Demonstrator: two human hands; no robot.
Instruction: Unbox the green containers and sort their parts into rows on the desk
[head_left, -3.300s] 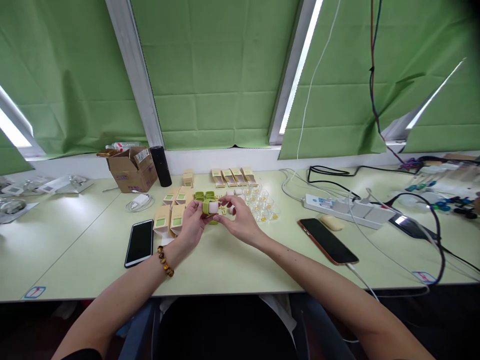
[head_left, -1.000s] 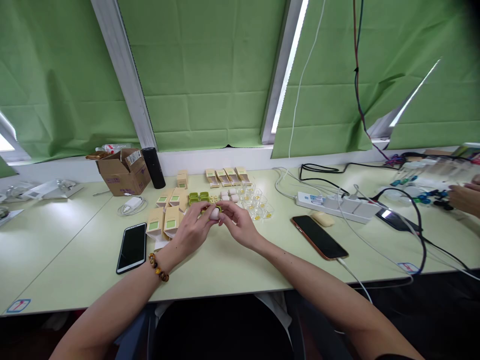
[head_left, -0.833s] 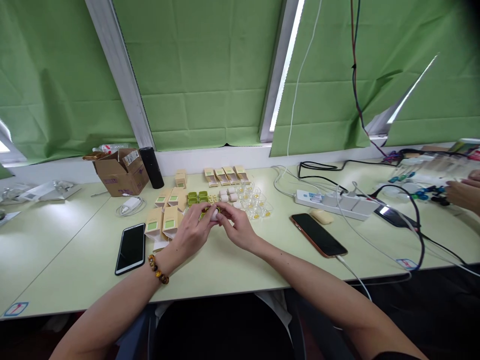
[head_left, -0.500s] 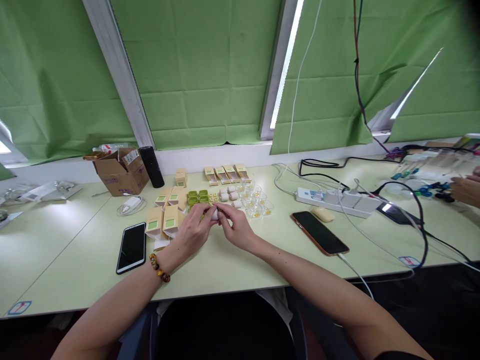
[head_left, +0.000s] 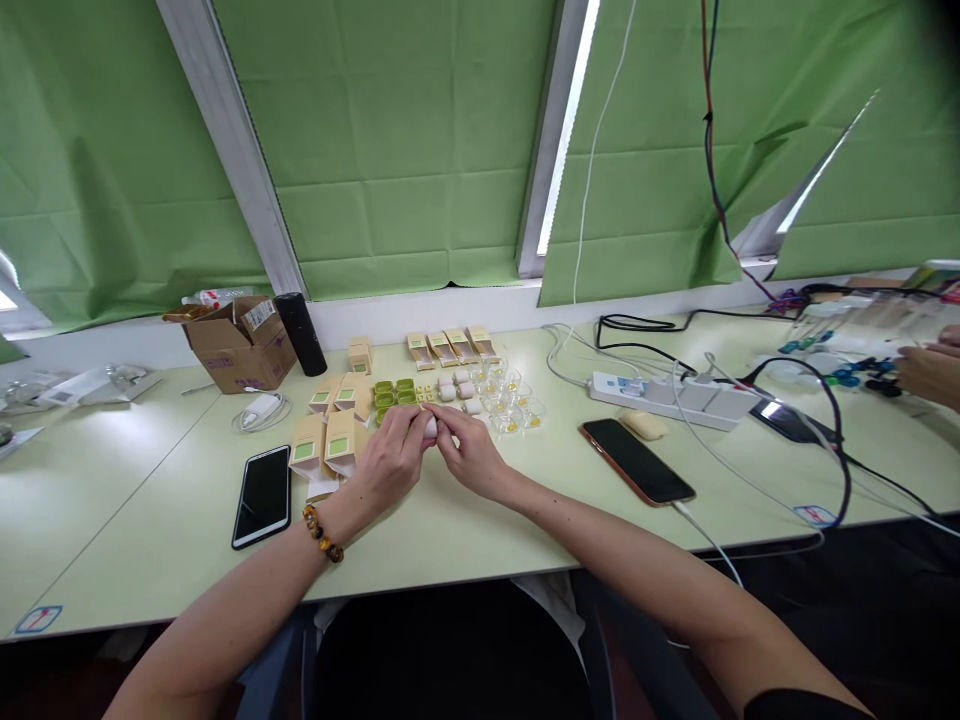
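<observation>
In the middle of the table, my left hand [head_left: 395,447] is closed round a small white rounded piece [head_left: 430,428], its exact kind unclear. My right hand [head_left: 471,452] meets it, fingertips pinched against the piece; whether they grip a smaller part is hidden. Just beyond my hands lie several small green trays [head_left: 394,390], small yellow pieces [head_left: 425,394] and white and pinkish rounded pieces [head_left: 448,390]. Several clear plastic cups [head_left: 517,403] with yellow bits stand to their right. By my left wrist are beige cartons with green windows [head_left: 341,440].
A phone [head_left: 262,497] lies left, another phone [head_left: 637,461] right, beside a white power strip [head_left: 673,399] with trailing cables. Behind stand a cardboard box [head_left: 241,343], a black cylinder [head_left: 300,334] and more small cartons [head_left: 454,347]. At far right are another person's hands [head_left: 932,370].
My hands stay together at the white piece, with only a slight shift of the fingers. The view has moved a little. The other person's hands at far right have shifted slightly.
</observation>
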